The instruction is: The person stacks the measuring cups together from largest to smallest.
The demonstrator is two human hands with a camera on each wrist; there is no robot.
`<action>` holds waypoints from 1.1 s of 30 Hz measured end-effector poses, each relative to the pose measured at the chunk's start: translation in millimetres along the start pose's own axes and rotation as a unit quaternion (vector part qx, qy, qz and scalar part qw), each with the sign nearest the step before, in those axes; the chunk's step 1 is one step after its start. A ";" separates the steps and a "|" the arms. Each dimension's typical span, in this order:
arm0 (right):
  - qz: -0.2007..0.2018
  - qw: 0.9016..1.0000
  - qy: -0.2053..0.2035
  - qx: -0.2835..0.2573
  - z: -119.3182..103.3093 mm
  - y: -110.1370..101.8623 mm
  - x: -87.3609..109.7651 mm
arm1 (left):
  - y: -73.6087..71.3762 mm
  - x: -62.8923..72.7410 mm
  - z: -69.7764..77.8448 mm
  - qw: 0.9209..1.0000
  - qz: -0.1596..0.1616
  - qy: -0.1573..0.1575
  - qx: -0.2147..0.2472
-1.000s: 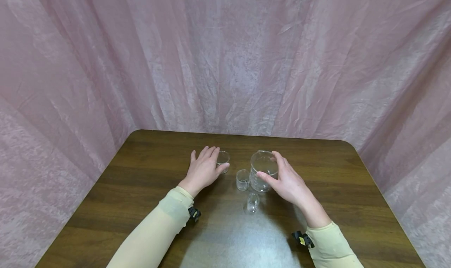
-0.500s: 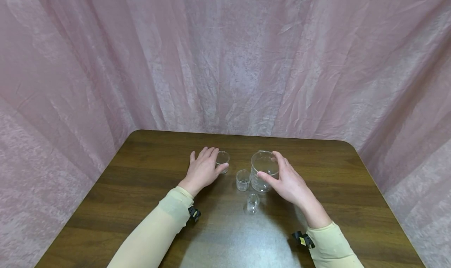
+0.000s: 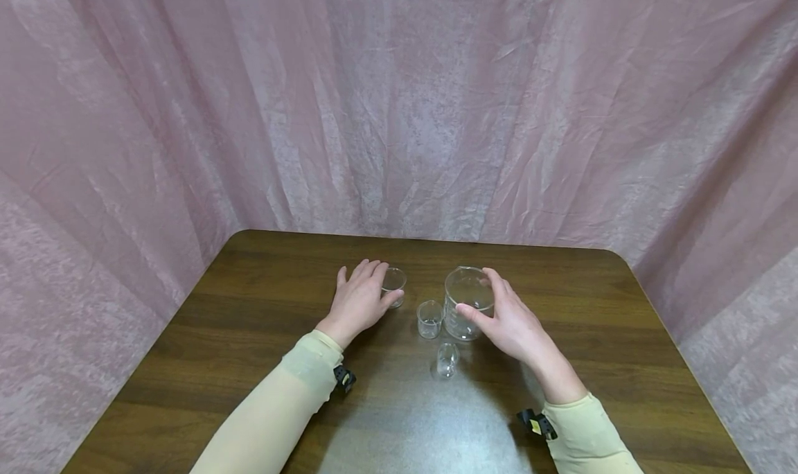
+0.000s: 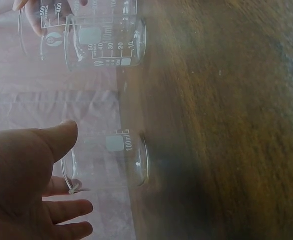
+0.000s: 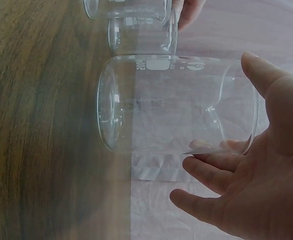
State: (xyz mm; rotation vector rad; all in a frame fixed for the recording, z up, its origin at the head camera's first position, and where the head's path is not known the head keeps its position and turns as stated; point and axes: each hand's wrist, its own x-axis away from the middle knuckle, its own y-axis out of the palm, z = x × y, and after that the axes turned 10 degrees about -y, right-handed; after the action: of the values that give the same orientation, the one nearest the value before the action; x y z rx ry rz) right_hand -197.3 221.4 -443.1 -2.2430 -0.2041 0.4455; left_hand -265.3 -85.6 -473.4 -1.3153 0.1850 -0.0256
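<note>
In the head view my left hand (image 3: 360, 301) holds a clear 100 ml glass beaker (image 4: 104, 160) by its rim, the thumb on one side and a finger on the other. The other left fingers stretch out past the rim. My right hand (image 3: 514, 318) grips the upper part of a larger 500 ml beaker (image 5: 171, 107) between thumb and fingers. Both beakers stand upright on the table. Between the hands, right beside the large beaker, is a small 50 ml beaker (image 3: 429, 321). Nearer the person sits a still smaller clear glass vessel (image 3: 447, 361).
The dark brown wooden table (image 3: 249, 363) has rounded far corners and reflects light near its front. Pink velvety curtains (image 3: 399, 113) hang behind it and along both sides. Each wrist wears a small black camera mount (image 3: 536, 424).
Both hands stay at their beakers. The large beaker and right hand shift very slightly to the right; little else differs.
</note>
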 end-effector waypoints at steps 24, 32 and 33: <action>0.002 1.000 -0.003 -0.002 2.1 0.1 0.1 | -5.6 3.5 3.2 1.000 0.027 0.009 0.005; 0.002 1.000 -0.004 -0.003 1.1 0.4 0.7 | -8.1 6.4 2.3 1.000 0.017 0.007 0.002; 0.002 1.000 -0.003 -0.002 1.2 0.4 0.9 | -8.3 6.7 2.1 1.000 0.017 0.007 0.001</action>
State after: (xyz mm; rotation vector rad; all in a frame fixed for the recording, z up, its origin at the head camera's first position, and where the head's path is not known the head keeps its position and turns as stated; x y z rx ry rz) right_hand -197.0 222.2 -444.4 -2.2473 -0.2044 0.4535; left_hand -257.7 -86.5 -465.7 -1.3103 0.2193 -0.0068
